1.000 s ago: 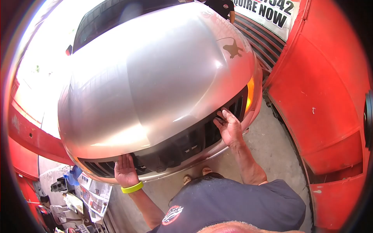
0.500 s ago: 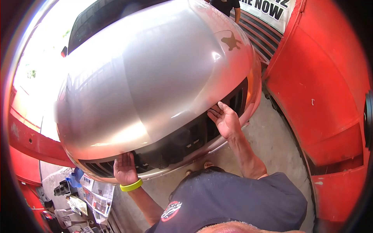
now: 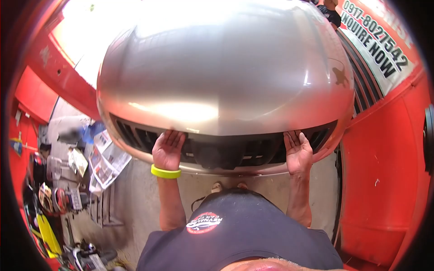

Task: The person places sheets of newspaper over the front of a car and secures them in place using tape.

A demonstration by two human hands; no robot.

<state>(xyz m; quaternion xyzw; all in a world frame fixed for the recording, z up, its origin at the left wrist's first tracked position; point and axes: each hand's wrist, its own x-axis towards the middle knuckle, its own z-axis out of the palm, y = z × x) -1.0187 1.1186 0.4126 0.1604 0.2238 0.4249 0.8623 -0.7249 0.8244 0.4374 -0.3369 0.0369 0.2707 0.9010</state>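
Observation:
In the head view, a silver car hood (image 3: pixel 212 86) fills the upper middle, its front edge facing me above the dark grille (image 3: pixel 226 151). My left hand (image 3: pixel 167 151) is palm up, fingers stretched out, with the fingertips under the hood's edge left of centre. A yellow-green wristband (image 3: pixel 165 172) circles that wrist. My right hand (image 3: pixel 299 152) mirrors it farther right, also palm up with fingers extended to the same edge. The hood's edge partly covers the fingertips, so how firmly they press is hidden. A dark lizard-shaped mark (image 3: pixel 339 77) is on the hood's right side.
Red panels stand on both sides, the right red panel (image 3: pixel 384 180) close to the car. At left are newspaper sheets (image 3: pixel 107 161), a metal stand (image 3: pixel 106 207) and motorcycle parts (image 3: pixel 74 198). A person (image 3: pixel 331 16) is at the far right, near a printed banner (image 3: pixel 373 40).
My view has turned, so the car now sits squarely in front of me. Both hands remain at the hood's front edge, now nearly level with each other.

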